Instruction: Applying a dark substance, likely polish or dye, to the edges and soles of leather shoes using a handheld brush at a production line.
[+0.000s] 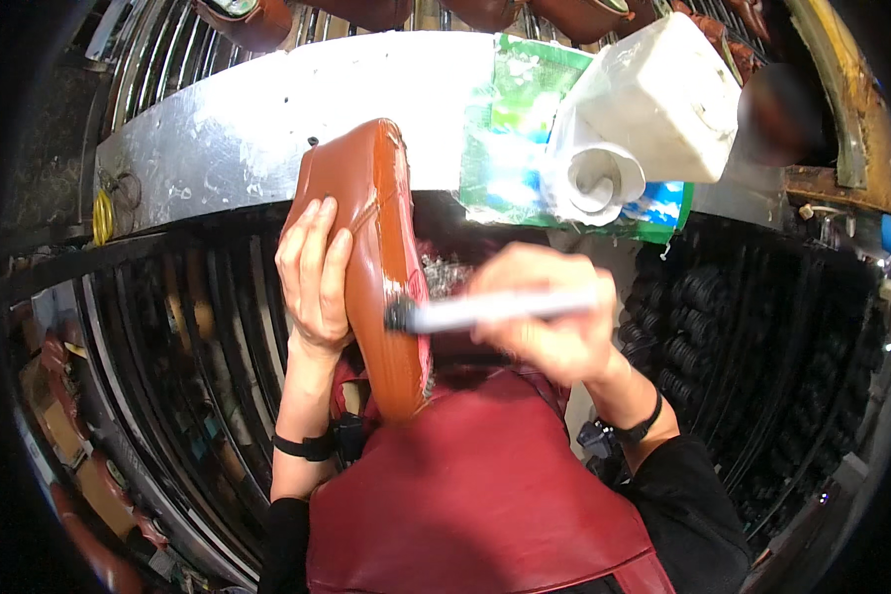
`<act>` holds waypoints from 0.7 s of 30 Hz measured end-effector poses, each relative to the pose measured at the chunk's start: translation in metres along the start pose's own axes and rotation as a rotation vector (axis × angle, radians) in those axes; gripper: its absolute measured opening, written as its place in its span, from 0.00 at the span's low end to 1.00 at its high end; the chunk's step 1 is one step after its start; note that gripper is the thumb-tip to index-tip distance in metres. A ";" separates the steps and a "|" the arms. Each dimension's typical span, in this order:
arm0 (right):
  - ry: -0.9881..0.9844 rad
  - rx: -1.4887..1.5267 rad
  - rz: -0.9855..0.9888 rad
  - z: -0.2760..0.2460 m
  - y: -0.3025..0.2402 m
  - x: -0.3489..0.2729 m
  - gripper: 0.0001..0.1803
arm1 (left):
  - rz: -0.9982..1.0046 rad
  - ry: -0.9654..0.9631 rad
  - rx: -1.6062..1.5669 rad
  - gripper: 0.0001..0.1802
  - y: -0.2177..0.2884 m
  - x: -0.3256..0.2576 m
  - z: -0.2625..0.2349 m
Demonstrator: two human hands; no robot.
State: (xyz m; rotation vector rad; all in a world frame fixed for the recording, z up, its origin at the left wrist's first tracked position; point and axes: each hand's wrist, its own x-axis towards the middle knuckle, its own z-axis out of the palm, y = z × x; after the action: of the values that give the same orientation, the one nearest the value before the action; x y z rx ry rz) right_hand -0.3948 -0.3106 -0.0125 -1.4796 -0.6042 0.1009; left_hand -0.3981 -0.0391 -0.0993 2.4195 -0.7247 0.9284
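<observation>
My left hand (314,277) grips a brown leather shoe upper (374,267) from its left side, with the fingers spread over the leather. The shoe upper stands on end, its glossy, wet-looking lower edge and a pinkish underside turned to the right. In my right hand (554,317) is a brush with a pale handle (445,314), blurred by motion. The brush's dark bristles touch the wet edge of the shoe upper. Part of the shoe's underside is hidden by the brush and my right hand.
A white plastic container (653,99) with a round opening lies on a green and blue plastic sheet (510,129) on the metal bench (257,139). Brown shoes (252,25) rest on rails beyond it. Dark racks (698,337) stand at right. A red apron (475,485) covers my lap.
</observation>
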 end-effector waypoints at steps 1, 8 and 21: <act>-0.054 -0.026 -0.070 0.006 -0.014 -0.010 0.09 | 0.006 -0.004 -0.001 0.23 0.001 0.001 0.001; -0.134 0.013 -0.197 0.000 -0.039 -0.039 0.17 | -0.002 -0.008 0.027 0.29 0.014 0.014 -0.006; -0.031 -0.086 -0.113 -0.016 -0.087 0.007 0.13 | -0.161 -0.172 -0.009 0.39 0.023 0.074 -0.022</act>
State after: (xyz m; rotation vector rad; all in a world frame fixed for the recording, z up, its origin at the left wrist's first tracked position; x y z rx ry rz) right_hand -0.4076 -0.3323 0.0726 -1.5257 -0.7237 0.0097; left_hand -0.3753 -0.0674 -0.0273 2.5280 -0.5810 0.6596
